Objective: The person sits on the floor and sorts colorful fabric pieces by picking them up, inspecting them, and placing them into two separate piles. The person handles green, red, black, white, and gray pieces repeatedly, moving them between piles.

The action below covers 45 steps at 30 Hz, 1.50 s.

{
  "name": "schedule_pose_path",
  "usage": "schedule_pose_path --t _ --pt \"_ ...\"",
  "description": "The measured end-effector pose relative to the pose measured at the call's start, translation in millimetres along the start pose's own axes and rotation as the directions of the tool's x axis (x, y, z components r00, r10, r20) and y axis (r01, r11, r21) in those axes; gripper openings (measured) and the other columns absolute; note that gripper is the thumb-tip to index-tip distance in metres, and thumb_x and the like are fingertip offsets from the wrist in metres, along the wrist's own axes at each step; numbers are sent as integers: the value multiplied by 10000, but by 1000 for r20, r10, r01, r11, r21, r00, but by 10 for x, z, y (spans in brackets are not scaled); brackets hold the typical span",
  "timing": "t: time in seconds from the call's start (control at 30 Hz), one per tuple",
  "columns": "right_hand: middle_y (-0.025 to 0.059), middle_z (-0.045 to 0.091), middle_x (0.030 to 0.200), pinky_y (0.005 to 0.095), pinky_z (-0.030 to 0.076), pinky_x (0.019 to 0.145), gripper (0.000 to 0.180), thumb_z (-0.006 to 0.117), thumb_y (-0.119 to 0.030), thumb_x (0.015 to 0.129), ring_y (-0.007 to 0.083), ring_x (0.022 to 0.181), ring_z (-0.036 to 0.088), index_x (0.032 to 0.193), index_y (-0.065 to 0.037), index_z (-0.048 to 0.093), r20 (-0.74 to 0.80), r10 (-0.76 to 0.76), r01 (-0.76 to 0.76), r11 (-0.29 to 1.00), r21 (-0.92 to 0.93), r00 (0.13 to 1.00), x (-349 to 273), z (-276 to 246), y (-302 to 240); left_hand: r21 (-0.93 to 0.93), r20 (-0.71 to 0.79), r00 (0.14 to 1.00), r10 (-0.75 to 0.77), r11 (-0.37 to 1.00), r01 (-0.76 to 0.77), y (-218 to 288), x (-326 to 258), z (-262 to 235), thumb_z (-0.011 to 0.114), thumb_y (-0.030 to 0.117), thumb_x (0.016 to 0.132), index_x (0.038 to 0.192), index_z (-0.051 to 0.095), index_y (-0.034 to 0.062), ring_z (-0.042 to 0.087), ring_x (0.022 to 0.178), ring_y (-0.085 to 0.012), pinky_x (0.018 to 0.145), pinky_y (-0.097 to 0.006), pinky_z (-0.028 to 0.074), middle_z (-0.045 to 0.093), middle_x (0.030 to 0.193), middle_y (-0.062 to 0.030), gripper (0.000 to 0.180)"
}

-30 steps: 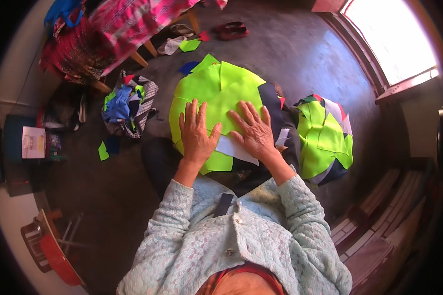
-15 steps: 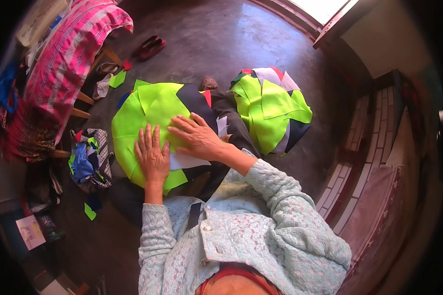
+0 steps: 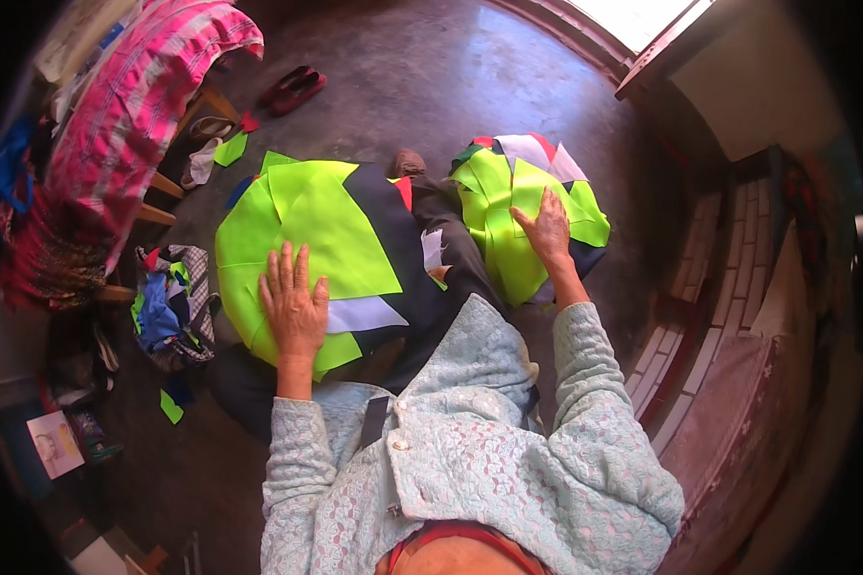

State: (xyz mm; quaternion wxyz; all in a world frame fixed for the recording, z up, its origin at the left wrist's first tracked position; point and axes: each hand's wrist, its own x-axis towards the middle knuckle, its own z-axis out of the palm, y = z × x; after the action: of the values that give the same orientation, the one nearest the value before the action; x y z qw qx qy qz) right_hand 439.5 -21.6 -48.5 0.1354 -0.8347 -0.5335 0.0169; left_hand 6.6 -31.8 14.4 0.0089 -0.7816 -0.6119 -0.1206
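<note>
My left hand (image 3: 295,305) lies flat, fingers stretched, on a round heap of fabric pieces (image 3: 340,225), mostly neon yellow-green with dark navy and pale lilac ones. To the right, a second rounded heap of fabric pieces (image 3: 497,206) has yellow-green, red, lilac and dark pieces. My right hand (image 3: 548,233) rests on top of this heap, its thumb apart from the fingers. I see nothing lifted in either hand. What lies under both heaps is hidden.
Left of my legs sits a checked cloth bundle with mixed scraps (image 3: 174,307). A pink checked cloth (image 3: 134,115) drapes over wooden furniture. Dark red shoes (image 3: 292,91) lie on the floor. White bricks (image 3: 686,383) line the right side, and loose green scraps (image 3: 171,407) lie at lower left.
My right hand has left the left heap and moved right onto the right heap. The left hand stays flat in nearly the same place.
</note>
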Motion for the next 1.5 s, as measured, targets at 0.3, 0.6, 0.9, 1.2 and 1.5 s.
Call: schedule_pose_path --t 0.3,0.6,0.9,1.2,1.5 --pt "237 516 1304 423 435 996 561 602 -254 853 362 1222 508 1305 60 494 -6 12 -13 991 -132 1000 23 362 64 -23 -5 1000 -7 1000 7 19 3 -32 509 364 938 1442 417 161 279 1418 -304 1151 -514 191 322 1536 -67 551" --pt "251 653 1016 429 448 909 475 393 -328 979 401 999 598 1113 74 609 71 94 -111 943 313 993 236 215 473 -26 -36 999 -1 1000 0 22 4 -41 515 368 938 1418 441 146 301 1404 -306 1141 -509 210 351 1515 -87 534" --pt "99 615 1111 359 472 860 402 495 -366 963 226 1018 584 1204 -57 584 44 340 -169 348 922 939 343 36 859 -73 -64 998 -11 997 6 8 -12 -15 506 378 940 1415 448 143 307 1401 -309 1134 -513 216 367 1507 -86 533" --pt "157 604 1203 506 490 950 358 476 -256 986 324 1130 585 1216 10 543 54 -115 -58 -38 998 992 380 -572 -805 -126 -91 995 -27 992 15 34 -11 -36 504 396 936 1398 467 138 295 1410 -303 1137 -536 199 378 1498 -104 530" --pt "127 619 1196 443 487 948 327 472 -236 987 271 1094 606 1215 -12 543 226 -669 -692 -592 414 708 12 -524 -2350 -149 -105 994 -42 988 26 34 -27 -24 549 387 913 1368 496 138 298 1404 -299 1134 -532 213 389 1484 -92 522"
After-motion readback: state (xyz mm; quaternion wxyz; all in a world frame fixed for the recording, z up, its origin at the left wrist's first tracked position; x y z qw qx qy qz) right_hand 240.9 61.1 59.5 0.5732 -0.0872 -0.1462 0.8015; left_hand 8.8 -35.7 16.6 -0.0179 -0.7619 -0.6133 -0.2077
